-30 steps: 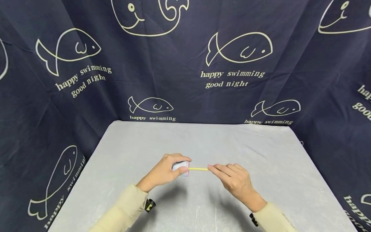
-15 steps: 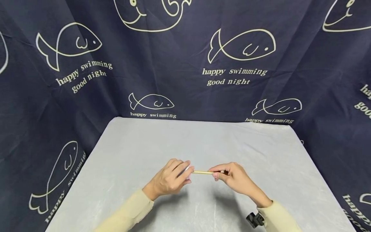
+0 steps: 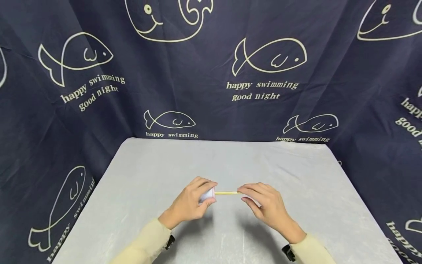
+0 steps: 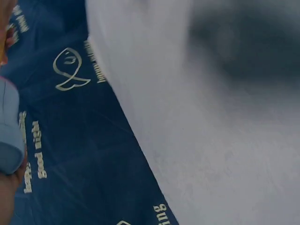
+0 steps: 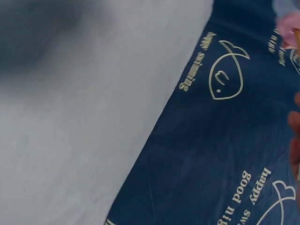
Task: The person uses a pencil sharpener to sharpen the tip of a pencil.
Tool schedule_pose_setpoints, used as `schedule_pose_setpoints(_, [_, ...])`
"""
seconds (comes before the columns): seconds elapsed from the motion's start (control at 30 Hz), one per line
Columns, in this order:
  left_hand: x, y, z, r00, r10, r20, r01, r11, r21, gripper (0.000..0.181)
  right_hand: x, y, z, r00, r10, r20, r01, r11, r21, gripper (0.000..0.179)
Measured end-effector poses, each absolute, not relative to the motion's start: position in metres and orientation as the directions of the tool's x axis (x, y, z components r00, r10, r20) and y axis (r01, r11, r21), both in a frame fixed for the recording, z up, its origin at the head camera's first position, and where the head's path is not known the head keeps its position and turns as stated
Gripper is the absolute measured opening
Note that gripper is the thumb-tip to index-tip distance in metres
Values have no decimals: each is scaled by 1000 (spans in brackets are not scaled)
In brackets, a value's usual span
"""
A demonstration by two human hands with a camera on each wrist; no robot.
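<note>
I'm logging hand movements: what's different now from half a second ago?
The left hand has rolled back, uncovering more of the blue object. The right hand has turned too, its thumb now apart from the yellow pencil. The pencil still meets the object.

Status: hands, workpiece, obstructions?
Left hand grips pale-blue, pink-ended cylinder. Right hand at outer end of thin yellow stick, grip unclear. Stick meets pink end. No obstruction visible.
</note>
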State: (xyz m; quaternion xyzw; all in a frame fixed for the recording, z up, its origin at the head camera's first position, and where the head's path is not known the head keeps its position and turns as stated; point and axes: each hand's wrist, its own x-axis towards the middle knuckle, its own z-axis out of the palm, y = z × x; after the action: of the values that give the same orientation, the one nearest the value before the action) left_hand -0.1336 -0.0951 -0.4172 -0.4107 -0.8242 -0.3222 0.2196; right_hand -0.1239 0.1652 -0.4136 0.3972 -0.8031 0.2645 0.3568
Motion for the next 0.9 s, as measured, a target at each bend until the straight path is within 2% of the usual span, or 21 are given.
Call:
schedule_pose_setpoints(0.1, [-134,-98,-412,-706,486,516,707,445,549,32,-126,165,-415,-305,-503,809,-831,555,32,29])
schedule_pose_setpoints(0.2, [-136,-100,-406,-784,469,405,599,405,690,28,-126,163,-413,-232,-540,809,-807,571,150,30])
schedule_pose_setpoints(0.27, [-138,-101,-401,-806,488,336,539,370,757,26,-125,162,-410,-185,-543,819,-790,578,205,28])
schedule_pose_setpoints(0.4, [-141,-102,-397,-802,558,213,432,295,852,24,-126,157,-404,-53,-510,858,-746,592,306,24])
schedule_pose_setpoints(0.5, [-139,-100,-400,-793,564,231,459,303,835,24,-127,155,-404,-25,-492,870,-729,604,320,25])
schedule_pose_setpoints(0.57, [-134,-100,-407,-769,548,329,563,339,754,25,-127,154,-406,-85,-495,865,-766,588,261,26])
schedule_pose_setpoints(0.6, [-131,-100,-411,-739,542,400,633,356,687,25,-126,154,-408,-139,-503,853,-792,574,209,25])
schedule_pose_setpoints(0.67, [-126,-100,-420,-643,536,548,763,389,516,28,-123,154,-409,-291,-521,802,-838,544,49,20])
schedule_pose_setpoints(0.73, [-124,-100,-427,-502,546,671,857,420,299,32,-120,156,-408,-505,-534,678,-831,512,-216,15])
schedule_pose_setpoints(0.8, [-126,-99,-432,-336,562,756,896,437,74,36,-119,158,-404,-709,-525,471,-705,501,-503,12])
schedule_pose_setpoints(0.83, [-127,-97,-433,-257,569,781,895,445,-30,39,-119,159,-402,-781,-511,359,-610,503,-612,12])
schedule_pose_setpoints(0.9, [-130,-94,-436,-110,582,806,863,459,-213,40,-119,162,-398,-865,-472,168,-423,507,-751,13])
